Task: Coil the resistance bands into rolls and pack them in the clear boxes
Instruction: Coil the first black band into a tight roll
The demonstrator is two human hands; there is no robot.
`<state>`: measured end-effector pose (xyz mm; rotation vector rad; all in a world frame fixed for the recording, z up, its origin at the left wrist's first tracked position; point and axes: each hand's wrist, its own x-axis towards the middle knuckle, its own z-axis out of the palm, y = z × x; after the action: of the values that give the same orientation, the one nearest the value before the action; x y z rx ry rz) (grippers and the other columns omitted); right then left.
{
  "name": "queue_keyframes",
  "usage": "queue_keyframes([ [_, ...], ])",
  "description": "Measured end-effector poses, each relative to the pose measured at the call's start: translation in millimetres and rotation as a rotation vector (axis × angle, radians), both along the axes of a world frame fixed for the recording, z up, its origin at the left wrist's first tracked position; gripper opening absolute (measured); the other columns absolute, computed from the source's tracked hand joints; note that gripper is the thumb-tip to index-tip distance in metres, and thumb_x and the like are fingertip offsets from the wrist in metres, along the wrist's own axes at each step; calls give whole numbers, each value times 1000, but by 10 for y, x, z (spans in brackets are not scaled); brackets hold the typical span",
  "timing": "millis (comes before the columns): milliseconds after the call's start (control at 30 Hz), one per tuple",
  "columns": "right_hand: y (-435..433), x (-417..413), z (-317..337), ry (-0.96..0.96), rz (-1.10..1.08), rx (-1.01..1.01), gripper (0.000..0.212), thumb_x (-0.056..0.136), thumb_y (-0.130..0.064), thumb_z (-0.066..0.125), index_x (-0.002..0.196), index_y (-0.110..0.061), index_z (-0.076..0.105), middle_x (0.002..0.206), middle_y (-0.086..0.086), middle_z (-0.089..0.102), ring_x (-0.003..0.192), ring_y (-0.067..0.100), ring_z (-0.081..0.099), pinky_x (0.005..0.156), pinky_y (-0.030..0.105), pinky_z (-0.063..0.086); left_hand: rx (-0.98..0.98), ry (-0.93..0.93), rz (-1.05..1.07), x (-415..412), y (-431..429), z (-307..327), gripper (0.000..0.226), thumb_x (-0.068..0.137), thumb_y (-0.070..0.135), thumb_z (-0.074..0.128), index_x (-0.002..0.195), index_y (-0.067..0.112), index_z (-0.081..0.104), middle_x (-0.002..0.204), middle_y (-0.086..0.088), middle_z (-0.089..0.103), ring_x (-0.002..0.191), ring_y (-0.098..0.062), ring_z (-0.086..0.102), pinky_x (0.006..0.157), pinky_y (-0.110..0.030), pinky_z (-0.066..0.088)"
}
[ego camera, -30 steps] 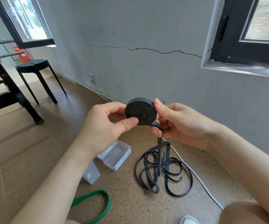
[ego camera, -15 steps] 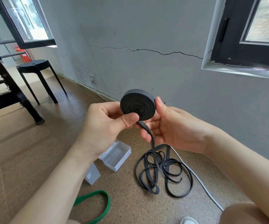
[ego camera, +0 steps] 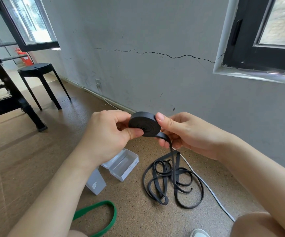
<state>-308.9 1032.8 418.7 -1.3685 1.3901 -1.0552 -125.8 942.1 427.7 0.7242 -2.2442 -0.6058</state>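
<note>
Over floor, roll (black) pinched between hands.

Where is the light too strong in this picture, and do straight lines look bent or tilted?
Head view: the left window pane is washed out to white. Glare lies on the right window sill. The wide-angle lens makes both window frames lean. The black roll is sharp. Shadows on the floor are soft.

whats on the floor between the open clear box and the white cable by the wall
The uncoiled part of the black band, lying in loose loops between the open clear box and the white cable; the head view shows it.
</note>
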Motion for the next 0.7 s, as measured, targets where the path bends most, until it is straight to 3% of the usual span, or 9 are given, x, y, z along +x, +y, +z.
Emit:
queue_keyframes([
  [100, -37, 0, -51, -118, 10, 5, 59, 78, -59, 53, 98, -4, 62, 69, 5, 59, 69, 17, 49, 71, 34, 33, 157, 83, -25, -13, -47, -44, 15, 72, 22, 82, 72, 32, 71, 74, 14, 69, 70, -2, 62, 67, -8, 45],
  [133, -52, -7, -67, -167, 18, 0, 60, 80, -59, 54, 99, -3, 60, 68, 4, 59, 68, 16, 49, 72, 35, 33, 275, 148, -61, -27, -53, -56, 10, 70, 25, 81, 77, 27, 73, 77, 9, 72, 75, -6, 65, 75, -15, 49],
  [233, -80, 4, -83, -312, 63, -19, 59, 77, -60, 56, 92, -3, 61, 69, 4, 61, 65, 13, 52, 60, 24, 36, 583, 307, -215, -72, -31, -98, 23, 68, 21, 77, 91, 16, 76, 93, -10, 74, 89, -24, 67, 86, -39, 54],
  [300, -92, 24, -89, -385, 86, -17, 54, 74, -60, 55, 88, -8, 64, 72, 5, 62, 67, 13, 54, 56, 21, 37, 641, 345, -267, -103, -2, -104, 26, 68, 20, 82, 92, 11, 76, 94, -16, 74, 90, -30, 67, 86, -41, 54],
  [400, -81, 16, -66, -354, 121, 27, 59, 76, -64, 50, 93, -10, 66, 77, 7, 63, 69, 16, 55, 58, 24, 35, 558, 363, -225, -107, 19, -70, 20, 64, 21, 82, 82, 14, 77, 85, -8, 75, 84, -21, 69, 81, -35, 57],
  [567, -37, -24, -7, -30, 44, 118, 86, 76, -80, 40, 96, -2, 69, 65, 4, 57, 56, 13, 50, 53, 26, 28, 369, 251, -73, -32, -10, -15, 16, 59, 29, 75, 75, 31, 74, 79, -1, 75, 75, -23, 71, 74, -37, 59],
  [700, -7, 4, 14, 17, 10, 60, 76, 70, -73, 44, 88, -3, 67, 63, 3, 54, 56, 13, 46, 52, 23, 32, 258, 116, -59, -2, -9, -1, 19, 65, 28, 77, 80, 38, 69, 75, 18, 73, 70, -2, 68, 70, -15, 52],
])
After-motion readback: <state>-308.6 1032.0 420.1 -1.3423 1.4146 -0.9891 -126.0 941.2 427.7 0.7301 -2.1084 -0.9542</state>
